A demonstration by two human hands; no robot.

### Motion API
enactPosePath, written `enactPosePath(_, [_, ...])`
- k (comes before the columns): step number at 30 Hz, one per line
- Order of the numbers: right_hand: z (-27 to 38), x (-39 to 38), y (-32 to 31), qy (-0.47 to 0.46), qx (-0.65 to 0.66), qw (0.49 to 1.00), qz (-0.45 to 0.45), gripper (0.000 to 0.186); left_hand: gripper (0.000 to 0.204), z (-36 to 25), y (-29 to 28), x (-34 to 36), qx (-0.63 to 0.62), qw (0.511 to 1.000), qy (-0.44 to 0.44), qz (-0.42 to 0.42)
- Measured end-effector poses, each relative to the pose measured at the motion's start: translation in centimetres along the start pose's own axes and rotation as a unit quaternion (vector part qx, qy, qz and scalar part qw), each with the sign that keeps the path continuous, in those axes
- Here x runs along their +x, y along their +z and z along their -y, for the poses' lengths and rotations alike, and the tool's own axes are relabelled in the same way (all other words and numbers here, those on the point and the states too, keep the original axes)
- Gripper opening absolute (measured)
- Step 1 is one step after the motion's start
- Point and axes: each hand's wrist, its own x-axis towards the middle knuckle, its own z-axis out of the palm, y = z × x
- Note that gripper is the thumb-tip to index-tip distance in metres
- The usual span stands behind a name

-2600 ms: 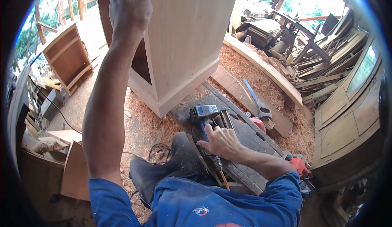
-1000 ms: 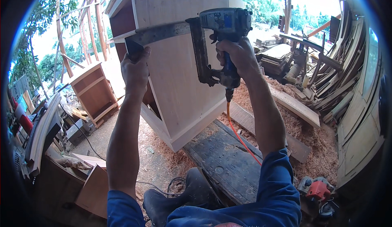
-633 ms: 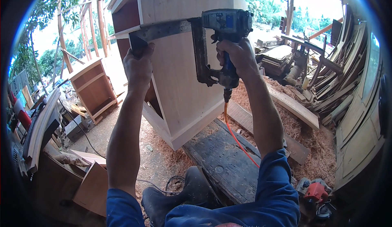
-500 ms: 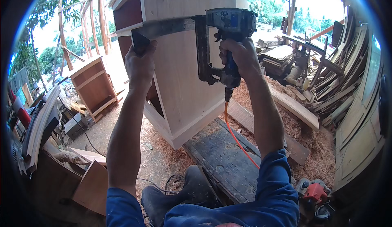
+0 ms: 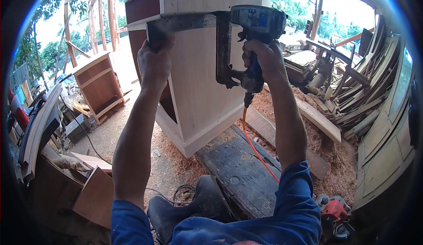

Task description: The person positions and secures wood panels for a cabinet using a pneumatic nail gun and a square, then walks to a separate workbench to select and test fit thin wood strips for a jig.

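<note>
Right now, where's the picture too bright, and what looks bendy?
In the head view, glare whitens the sky; there too, the door panels at right bend near the dark rim; same head view, the nail gun looks darker than the pale cabinet.

Bare, pale wood is shown on the tall cabinet (image 5: 200,77), its side panel planed smooth and left matt. The try square (image 5: 192,23) is bladed in dull, blotched metal. The nail gun (image 5: 259,21) is cased in scuffed, dark metal, with paint worn off in patches. Smooth, flexible orange plastic or rubber is seen in the air hose (image 5: 257,151). The workbench (image 5: 240,181) is topped with rough, darkened, scarred wood, and the floor is strewn with curled wood shavings (image 5: 346,170). Soft, matt cloth is seen in the blue shirt (image 5: 246,220) and dust-marked trousers (image 5: 194,209).
</note>
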Motion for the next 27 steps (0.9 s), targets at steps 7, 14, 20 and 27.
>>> enactPosePath(7, [-0.5,-0.1,0.4,-0.009,0.003,1.000,-0.021,0.017,0.032,-0.1,-0.1,-0.1,-0.016,1.000,0.002,0.004])
enactPosePath(14, [-0.3,0.2,0.2,0.006,-0.009,1.000,-0.009,0.018,0.032,-0.5,-0.1,-0.1,-0.005,1.000,-0.023,-0.004])
enactPosePath(20, [-0.6,-0.2,0.7,-0.008,0.049,0.999,-0.009,0.022,0.030,-0.8,-0.1,-0.3,-0.007,1.000,-0.023,0.009])
enactPosePath(27, [0.2,-0.8,1.4,0.006,0.047,0.999,-0.010,0.020,0.030,-0.1,-0.2,-0.1,0.002,1.000,-0.007,0.008])
